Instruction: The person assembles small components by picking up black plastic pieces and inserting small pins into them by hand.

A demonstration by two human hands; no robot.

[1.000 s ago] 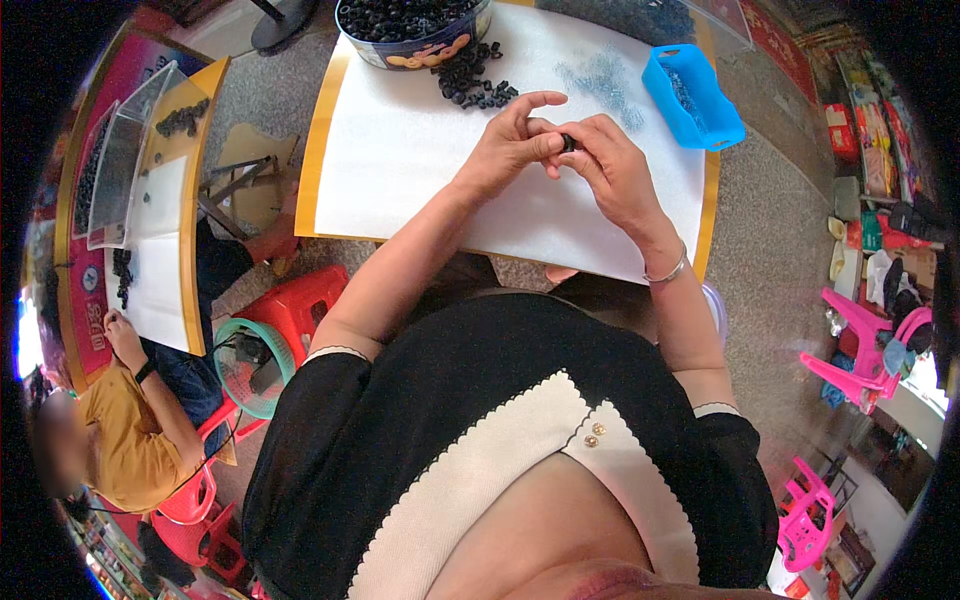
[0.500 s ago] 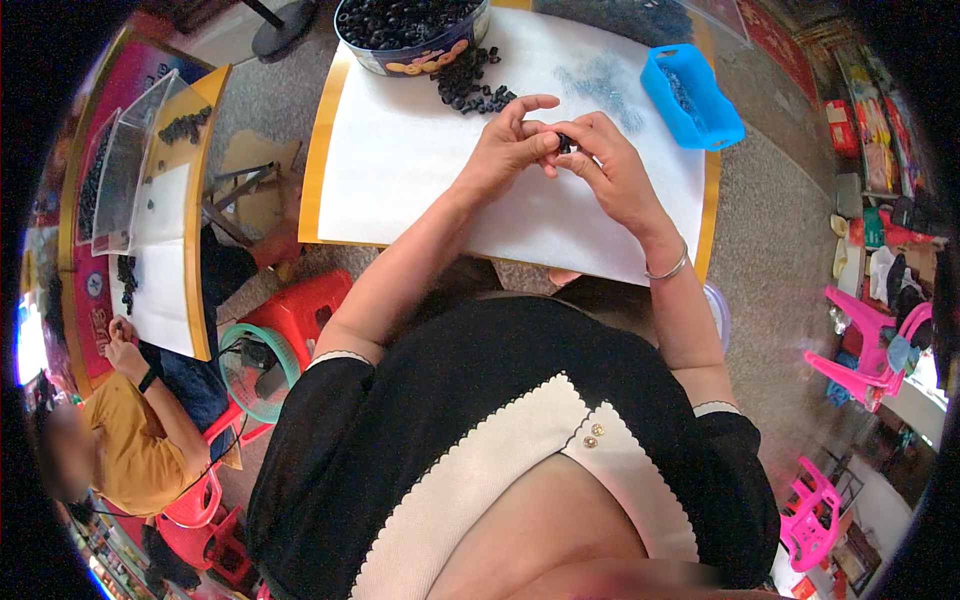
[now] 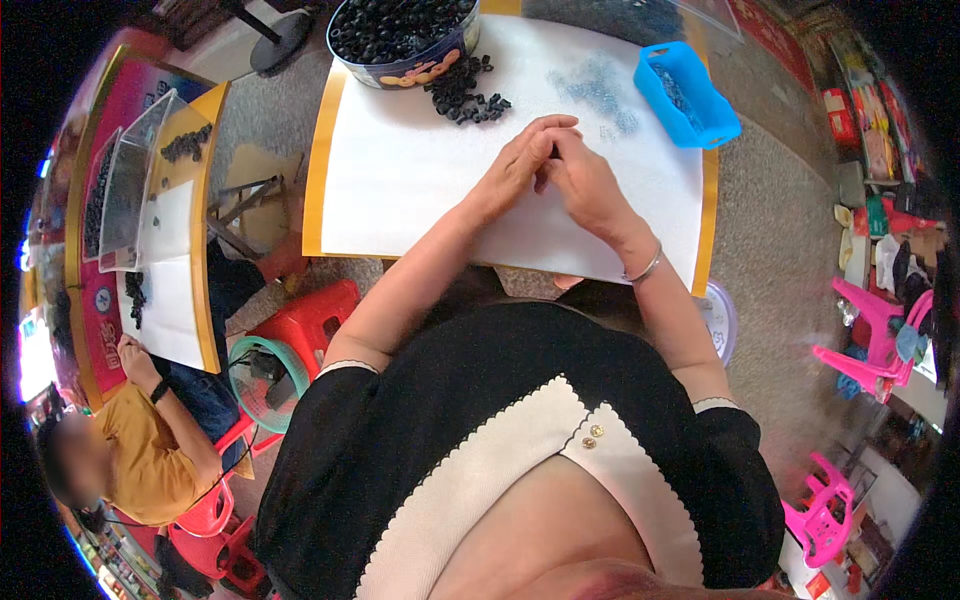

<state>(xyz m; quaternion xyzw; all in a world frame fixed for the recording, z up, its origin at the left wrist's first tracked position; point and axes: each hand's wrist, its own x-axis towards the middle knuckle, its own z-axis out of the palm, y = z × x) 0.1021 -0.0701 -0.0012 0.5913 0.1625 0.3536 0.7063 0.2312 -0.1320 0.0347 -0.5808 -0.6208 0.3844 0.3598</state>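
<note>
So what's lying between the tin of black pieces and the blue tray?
In the head view, loose black pieces lie by the tin, then white surface, then scattered tiny bluish bits towards the blue tray.

The worktop [image 3: 420, 190] is showing plain white, with a yellow-orange band running along its edges. The small pieces [image 3: 462, 103] are looking solid black, while the round tin [image 3: 428, 68] is wearing dark blue with a pinkish-tan printed pattern. The tray [image 3: 715, 128] is standing out in bright sky blue, and the scattered bits [image 3: 592, 92] are showing pale grey-blue. The blouse [image 3: 480, 360] is pairing black with a cream, dark-scalloped collar [image 3: 460, 490]; its buttons [image 3: 592, 436] are gleaming gold, the bracelet [image 3: 647, 268] silver. The floor [image 3: 775, 230] is showing speckled grey.
</note>
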